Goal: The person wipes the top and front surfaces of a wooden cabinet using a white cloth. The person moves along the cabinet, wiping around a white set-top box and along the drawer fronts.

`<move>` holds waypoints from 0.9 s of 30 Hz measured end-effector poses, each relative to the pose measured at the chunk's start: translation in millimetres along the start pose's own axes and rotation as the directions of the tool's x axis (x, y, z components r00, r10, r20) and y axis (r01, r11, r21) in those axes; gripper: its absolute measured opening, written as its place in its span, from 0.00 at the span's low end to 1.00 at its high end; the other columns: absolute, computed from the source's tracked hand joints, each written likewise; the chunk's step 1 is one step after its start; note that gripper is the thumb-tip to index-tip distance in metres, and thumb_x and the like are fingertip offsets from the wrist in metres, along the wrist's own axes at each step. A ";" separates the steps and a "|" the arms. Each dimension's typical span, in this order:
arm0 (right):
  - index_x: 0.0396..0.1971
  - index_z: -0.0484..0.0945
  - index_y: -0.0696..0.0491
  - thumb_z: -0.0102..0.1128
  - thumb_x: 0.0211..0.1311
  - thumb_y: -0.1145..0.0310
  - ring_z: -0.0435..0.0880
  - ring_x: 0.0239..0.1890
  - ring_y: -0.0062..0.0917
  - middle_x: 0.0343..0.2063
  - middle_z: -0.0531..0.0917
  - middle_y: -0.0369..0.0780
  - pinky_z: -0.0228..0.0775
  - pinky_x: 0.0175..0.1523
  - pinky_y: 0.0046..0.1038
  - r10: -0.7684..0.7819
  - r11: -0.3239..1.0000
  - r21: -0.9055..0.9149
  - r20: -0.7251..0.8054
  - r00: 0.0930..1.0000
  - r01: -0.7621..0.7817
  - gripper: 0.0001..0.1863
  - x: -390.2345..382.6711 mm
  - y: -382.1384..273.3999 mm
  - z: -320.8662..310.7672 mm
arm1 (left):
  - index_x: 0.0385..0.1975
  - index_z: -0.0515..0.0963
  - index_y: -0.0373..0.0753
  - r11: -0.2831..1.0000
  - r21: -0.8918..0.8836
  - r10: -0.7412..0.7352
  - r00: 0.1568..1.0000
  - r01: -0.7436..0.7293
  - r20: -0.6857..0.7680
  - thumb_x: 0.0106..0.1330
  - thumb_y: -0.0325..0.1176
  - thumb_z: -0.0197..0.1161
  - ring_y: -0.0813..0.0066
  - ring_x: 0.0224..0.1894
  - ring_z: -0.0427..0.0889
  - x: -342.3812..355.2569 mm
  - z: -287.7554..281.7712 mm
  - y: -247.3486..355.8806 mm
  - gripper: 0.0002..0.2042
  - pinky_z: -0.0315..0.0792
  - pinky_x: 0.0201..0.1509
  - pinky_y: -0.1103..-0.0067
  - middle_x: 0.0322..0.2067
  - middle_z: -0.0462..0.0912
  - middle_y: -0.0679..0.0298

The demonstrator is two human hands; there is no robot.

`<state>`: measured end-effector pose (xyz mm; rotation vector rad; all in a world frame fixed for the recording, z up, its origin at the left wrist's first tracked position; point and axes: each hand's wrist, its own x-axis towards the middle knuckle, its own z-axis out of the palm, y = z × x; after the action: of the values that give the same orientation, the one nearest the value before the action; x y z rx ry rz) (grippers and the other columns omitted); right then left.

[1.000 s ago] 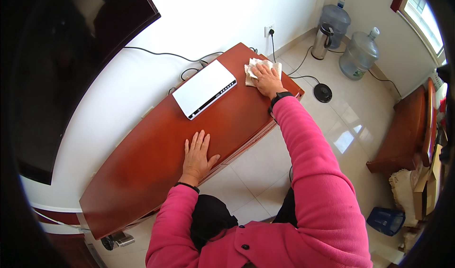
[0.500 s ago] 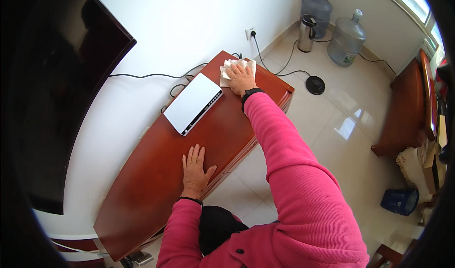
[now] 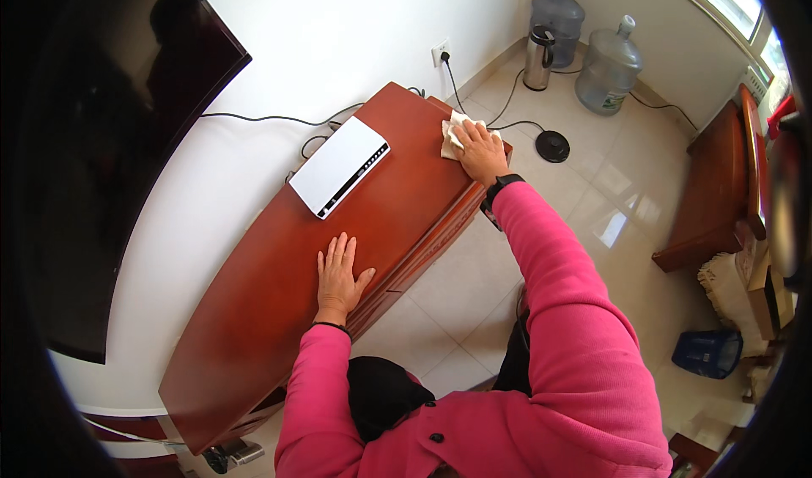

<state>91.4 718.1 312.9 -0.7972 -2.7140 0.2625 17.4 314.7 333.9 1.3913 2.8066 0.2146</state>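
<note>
Red-brown surface [image 3: 254, 326], cloth [image 3: 450, 146] now at its right end

A white box [image 3: 342, 165] lies on top. The left hand [image 3: 338, 283] rests flat, fingers slightly apart. The right hand [image 3: 480, 155], palm down on the cloth — clamped or not, I cannot tell — has moved away from the box; wiping seems to reach the edge.

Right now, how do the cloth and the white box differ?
The cloth is crumpled; the white box is flat-topped with straight edges. The cloth lies under the right hand; no hand touches the white box. The cloth looks pale throughout; the white box has a dark front strip. Both rest on the cabinet.
</note>
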 end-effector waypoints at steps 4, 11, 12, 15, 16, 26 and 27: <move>0.68 0.65 0.45 0.50 0.71 0.56 0.55 0.75 0.39 0.73 0.61 0.39 0.46 0.74 0.51 -0.056 0.997 -0.042 0.039 0.998 0.058 0.27 -38.3 -2.2 -1.7 | 0.72 0.58 0.43 1.000 0.002 0.000 1.000 0.000 -0.014 0.68 0.53 0.59 0.59 0.77 0.50 -0.2 2.5 -2.1 0.36 0.43 0.78 0.54 0.75 0.52 0.61; 0.69 0.67 0.44 0.57 0.65 0.47 0.56 0.74 0.34 0.70 0.65 0.38 0.40 0.76 0.50 -0.261 0.955 0.148 0.006 0.965 0.258 0.34 -117.8 -99.5 4.0 | 0.74 0.55 0.44 1.000 0.017 -0.013 0.999 0.012 0.032 0.71 0.53 0.55 0.59 0.77 0.48 1.5 1.8 -0.9 0.36 0.42 0.78 0.54 0.76 0.51 0.61; 0.68 0.67 0.45 0.60 0.63 0.44 0.57 0.74 0.34 0.69 0.66 0.38 0.41 0.76 0.50 -0.279 0.943 0.182 -0.018 0.960 0.277 0.37 -125.4 -111.9 3.3 | 0.74 0.55 0.44 0.999 0.023 -0.024 0.999 0.023 0.045 0.72 0.53 0.54 0.59 0.77 0.48 1.7 1.5 -0.7 0.35 0.42 0.78 0.54 0.76 0.51 0.61; 0.65 0.71 0.43 0.61 0.62 0.43 0.56 0.74 0.32 0.69 0.67 0.35 0.39 0.78 0.47 -0.326 0.892 0.324 -0.024 0.945 0.316 0.34 -136.7 -128.3 3.4 | 0.74 0.54 0.44 0.999 0.034 -0.004 0.999 0.003 0.039 0.72 0.49 0.55 0.59 0.78 0.48 0.9 2.8 -0.3 0.34 0.42 0.78 0.54 0.76 0.50 0.61; 0.64 0.72 0.41 0.63 0.62 0.47 0.57 0.74 0.31 0.68 0.68 0.34 0.40 0.77 0.45 -0.307 0.889 0.347 -0.027 0.951 0.297 0.31 -136.9 -128.7 4.3 | 0.74 0.54 0.44 0.999 0.033 0.003 1.000 -0.004 0.027 0.72 0.49 0.55 0.59 0.78 0.48 1.3 3.8 -0.9 0.34 0.42 0.78 0.54 0.76 0.50 0.61; 0.60 0.76 0.39 0.62 0.56 0.73 0.65 0.70 0.31 0.63 0.74 0.32 0.58 0.70 0.50 0.032 0.933 0.349 -0.319 0.947 0.085 0.29 -107.4 -56.5 22.7 | 0.75 0.52 0.45 0.996 0.085 -0.008 0.998 0.003 0.062 0.72 0.45 0.55 0.56 0.77 0.48 4.6 8.3 -5.8 0.34 0.43 0.78 0.54 0.76 0.49 0.59; 0.59 0.76 0.41 0.63 0.56 0.74 0.67 0.69 0.33 0.63 0.74 0.34 0.63 0.68 0.44 0.055 0.895 0.440 -0.265 0.963 0.071 0.28 -101.2 -42.4 25.0 | 0.75 0.52 0.45 0.997 0.082 -0.011 0.999 0.007 0.050 0.72 0.45 0.54 0.56 0.77 0.48 4.3 8.2 -5.2 0.34 0.43 0.78 0.54 0.76 0.49 0.59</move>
<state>143.0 624.9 276.8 -0.6299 -2.2677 0.6924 11.2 316.0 325.4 1.3786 2.8094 0.0639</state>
